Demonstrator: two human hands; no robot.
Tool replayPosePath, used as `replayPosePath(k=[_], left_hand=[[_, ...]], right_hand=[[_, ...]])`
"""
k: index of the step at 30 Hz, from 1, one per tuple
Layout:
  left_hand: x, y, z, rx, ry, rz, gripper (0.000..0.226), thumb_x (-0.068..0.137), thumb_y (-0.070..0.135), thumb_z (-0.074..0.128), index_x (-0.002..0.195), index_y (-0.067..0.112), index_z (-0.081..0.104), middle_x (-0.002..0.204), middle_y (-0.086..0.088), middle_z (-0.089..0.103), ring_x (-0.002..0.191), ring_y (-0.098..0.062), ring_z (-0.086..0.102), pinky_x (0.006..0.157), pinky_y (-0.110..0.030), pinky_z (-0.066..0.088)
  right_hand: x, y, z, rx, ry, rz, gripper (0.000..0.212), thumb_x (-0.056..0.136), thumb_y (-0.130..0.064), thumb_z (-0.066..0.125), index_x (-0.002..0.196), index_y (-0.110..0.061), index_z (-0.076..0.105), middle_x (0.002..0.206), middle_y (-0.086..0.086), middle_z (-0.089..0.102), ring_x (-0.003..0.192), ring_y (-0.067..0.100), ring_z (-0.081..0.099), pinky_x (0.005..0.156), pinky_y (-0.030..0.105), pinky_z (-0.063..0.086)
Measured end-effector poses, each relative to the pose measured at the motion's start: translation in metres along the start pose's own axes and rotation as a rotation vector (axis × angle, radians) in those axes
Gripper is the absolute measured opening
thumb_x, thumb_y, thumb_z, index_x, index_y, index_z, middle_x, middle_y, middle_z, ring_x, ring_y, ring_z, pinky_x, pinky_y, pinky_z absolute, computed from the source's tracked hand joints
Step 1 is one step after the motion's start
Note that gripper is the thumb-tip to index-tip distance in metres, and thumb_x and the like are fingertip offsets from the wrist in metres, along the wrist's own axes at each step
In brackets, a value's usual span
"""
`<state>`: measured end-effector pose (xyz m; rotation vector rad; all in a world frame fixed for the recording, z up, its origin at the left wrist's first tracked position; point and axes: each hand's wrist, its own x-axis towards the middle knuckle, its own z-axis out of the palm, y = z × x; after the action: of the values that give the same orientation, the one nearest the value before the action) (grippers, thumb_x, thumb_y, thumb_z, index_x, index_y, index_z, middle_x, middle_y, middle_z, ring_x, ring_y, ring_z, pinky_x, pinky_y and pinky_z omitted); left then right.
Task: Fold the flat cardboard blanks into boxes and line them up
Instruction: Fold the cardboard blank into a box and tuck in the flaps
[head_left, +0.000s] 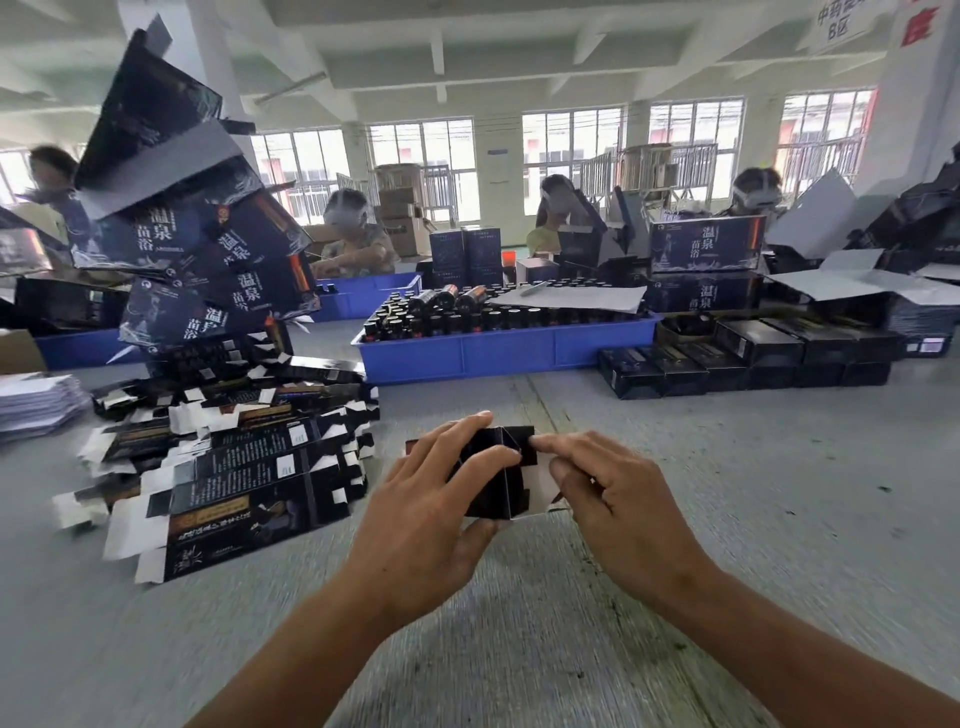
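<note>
Cardboard blank (506, 480), half-erected on the desk (727, 519) just right of the flat-blank pile (234, 467), is clasped by left hand (431, 499); right hand (608, 499) pinches a flap, so tucking likely comes next.

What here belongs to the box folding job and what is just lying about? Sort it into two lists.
Job in hand:
left hand
right hand
half-folded box
pile of flat blanks
row of folded boxes

Lying about:
blue crate of bottles
stack of white sheets
leaning large cartons
</note>
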<state>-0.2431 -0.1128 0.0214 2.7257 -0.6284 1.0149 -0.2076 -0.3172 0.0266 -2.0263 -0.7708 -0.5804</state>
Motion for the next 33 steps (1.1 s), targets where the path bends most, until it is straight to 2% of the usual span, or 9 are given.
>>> replayPosePath(k=[3, 7, 10, 12, 16, 21, 25, 29, 33], left_hand=[[0.0, -0.001, 0.001, 0.026, -0.003, -0.005, 0.085, 0.077, 0.03, 0.084, 0.147, 0.034, 0.036, 0.152, -0.005, 0.044, 0.134, -0.028, 0.047, 0.096, -0.046, 0.052], [-0.001, -0.004, 0.0, 0.046, 0.004, -0.026, 0.079, 0.079, 0.03, 0.084, 0.145, 0.038, 0.042, 0.149, -0.006, 0.044, 0.13, -0.031, 0.051, 0.082, -0.044, 0.059], [-0.001, -0.007, -0.001, 0.055, 0.017, -0.033, 0.072, 0.078, 0.03, 0.083, 0.14, 0.038, 0.047, 0.147, -0.007, 0.045, 0.129, -0.032, 0.051, 0.074, -0.046, 0.062], [-0.001, -0.006, 0.0, 0.069, 0.015, -0.019, 0.071, 0.078, 0.03, 0.082, 0.139, 0.039, 0.047, 0.147, -0.008, 0.046, 0.129, -0.032, 0.051, 0.075, -0.046, 0.062], [-0.001, -0.001, 0.001, 0.103, 0.034, 0.023, 0.06, 0.082, 0.037, 0.07, 0.137, 0.038, 0.048, 0.146, -0.008, 0.047, 0.128, -0.029, 0.05, 0.078, -0.043, 0.059], [-0.001, 0.001, 0.003, 0.115, 0.06, 0.026, 0.055, 0.082, 0.039, 0.066, 0.135, 0.036, 0.052, 0.147, -0.009, 0.047, 0.128, -0.028, 0.048, 0.078, -0.04, 0.057], [-0.001, 0.002, 0.004, 0.079, 0.089, 0.014, 0.063, 0.081, 0.036, 0.072, 0.139, 0.036, 0.048, 0.147, -0.008, 0.046, 0.128, -0.029, 0.05, 0.08, -0.042, 0.058], [-0.001, 0.004, 0.004, -0.016, 0.145, -0.066, 0.09, 0.078, 0.035, 0.077, 0.153, 0.028, 0.028, 0.147, 0.002, 0.042, 0.129, -0.021, 0.046, 0.089, -0.038, 0.056], [-0.001, 0.011, 0.004, -0.016, 0.135, -0.127, 0.094, 0.077, 0.042, 0.07, 0.156, 0.021, 0.022, 0.142, 0.005, 0.041, 0.125, -0.014, 0.042, 0.087, -0.029, 0.045]], right_hand=[[0.002, 0.001, -0.001, 0.016, -0.053, 0.023, 0.03, 0.104, -0.017, 0.052, 0.129, -0.021, 0.067, 0.115, -0.016, 0.065, 0.102, -0.01, 0.057, 0.085, 0.005, 0.041], [0.002, 0.0, -0.005, 0.124, -0.203, 0.083, 0.05, 0.093, -0.054, 0.061, 0.139, -0.034, 0.055, 0.125, -0.023, 0.057, 0.109, -0.007, 0.057, 0.085, 0.014, 0.05], [0.001, 0.003, -0.004, 0.104, -0.265, 0.074, 0.063, 0.087, -0.035, 0.074, 0.145, -0.036, 0.048, 0.131, -0.024, 0.054, 0.11, -0.006, 0.057, 0.086, 0.012, 0.05], [0.0, 0.004, -0.002, 0.113, -0.185, 0.083, 0.054, 0.09, -0.023, 0.072, 0.139, -0.034, 0.055, 0.124, -0.023, 0.059, 0.103, -0.006, 0.059, 0.082, 0.009, 0.049], [-0.001, 0.004, 0.0, 0.135, -0.051, 0.102, 0.038, 0.088, -0.025, 0.076, 0.123, -0.035, 0.065, 0.107, -0.022, 0.066, 0.091, -0.002, 0.064, 0.075, 0.011, 0.05], [-0.001, 0.0, 0.001, 0.189, 0.008, 0.138, 0.041, 0.085, -0.03, 0.078, 0.115, -0.04, 0.052, 0.108, -0.02, 0.067, 0.089, -0.005, 0.066, 0.072, 0.009, 0.05], [-0.003, -0.002, 0.001, 0.199, 0.011, 0.136, 0.031, 0.085, -0.026, 0.079, 0.098, -0.041, 0.056, 0.095, -0.018, 0.069, 0.088, -0.006, 0.066, 0.07, 0.009, 0.051], [-0.003, -0.004, 0.001, 0.208, -0.037, 0.072, 0.034, 0.089, -0.006, 0.07, 0.11, -0.033, 0.069, 0.106, -0.021, 0.068, 0.097, -0.005, 0.064, 0.075, 0.009, 0.05], [-0.001, 0.0, 0.002, 0.331, -0.013, 0.164, 0.012, 0.091, -0.028, 0.07, 0.099, -0.037, 0.069, 0.097, -0.023, 0.071, 0.089, -0.002, 0.068, 0.07, 0.01, 0.051]])
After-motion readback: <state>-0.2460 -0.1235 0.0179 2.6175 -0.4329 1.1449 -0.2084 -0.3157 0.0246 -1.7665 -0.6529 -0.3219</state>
